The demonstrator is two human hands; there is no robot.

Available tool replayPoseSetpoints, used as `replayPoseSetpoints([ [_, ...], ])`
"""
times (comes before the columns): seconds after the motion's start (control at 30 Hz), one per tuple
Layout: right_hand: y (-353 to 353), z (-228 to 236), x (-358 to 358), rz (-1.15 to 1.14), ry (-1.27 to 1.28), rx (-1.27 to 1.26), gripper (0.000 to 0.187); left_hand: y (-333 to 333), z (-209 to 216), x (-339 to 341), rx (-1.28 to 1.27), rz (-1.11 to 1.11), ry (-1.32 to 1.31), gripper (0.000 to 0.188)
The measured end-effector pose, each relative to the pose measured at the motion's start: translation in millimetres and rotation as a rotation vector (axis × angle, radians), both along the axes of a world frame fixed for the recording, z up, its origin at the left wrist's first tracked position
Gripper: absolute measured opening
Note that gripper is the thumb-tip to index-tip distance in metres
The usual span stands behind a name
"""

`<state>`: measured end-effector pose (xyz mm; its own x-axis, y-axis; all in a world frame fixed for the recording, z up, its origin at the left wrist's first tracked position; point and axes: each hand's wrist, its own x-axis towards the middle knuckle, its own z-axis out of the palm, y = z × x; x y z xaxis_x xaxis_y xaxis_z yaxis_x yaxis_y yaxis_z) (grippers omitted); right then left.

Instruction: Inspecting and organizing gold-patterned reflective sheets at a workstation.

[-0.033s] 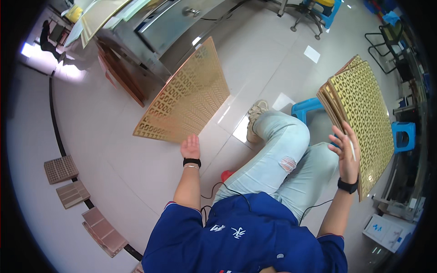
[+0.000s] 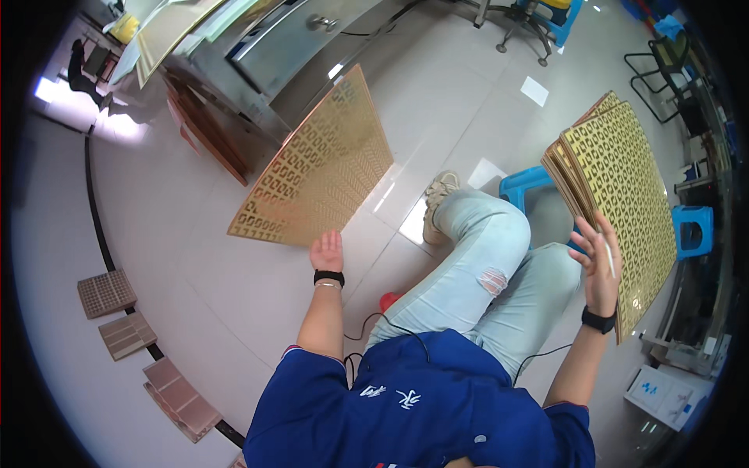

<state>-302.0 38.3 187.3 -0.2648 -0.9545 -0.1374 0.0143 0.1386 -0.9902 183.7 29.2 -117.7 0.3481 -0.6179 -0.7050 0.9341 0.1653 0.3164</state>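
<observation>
Slight rightward drift from the right hand [image 2: 601, 279]! Stack [image 2: 624, 187] at the blue stool's [image 2: 516, 186] right edge looks heavy; left of that stool, one stiff-looking sheet [image 2: 316, 164] wants edge-holding. Left hand [image 2: 326, 253] lies open beneath, right spreads, white stick [image 2: 610, 264] alongside, contact unclear.

The panel [image 2: 320, 168] left of centre has a coppery metallic sheen; the stacked boards [image 2: 624, 179] at right look glossy gold. The stools [image 2: 524, 182] are smooth plastic, the floor [image 2: 445, 109] glossy, the trousers [image 2: 456, 288] matt denim.
</observation>
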Motion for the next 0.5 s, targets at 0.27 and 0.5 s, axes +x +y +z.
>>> replayPoseSetpoints([
  [0.27, 72, -34, -103, -0.593, 0.528, -0.111, 0.036, -39, 54, -58, 0.020, -0.528, -0.235, 0.045],
  [0.5, 152, -56, -154, -0.628, 1.205, 0.281, 0.027, -55, 119, -165, -0.196, -0.996, -0.518, 0.034],
])
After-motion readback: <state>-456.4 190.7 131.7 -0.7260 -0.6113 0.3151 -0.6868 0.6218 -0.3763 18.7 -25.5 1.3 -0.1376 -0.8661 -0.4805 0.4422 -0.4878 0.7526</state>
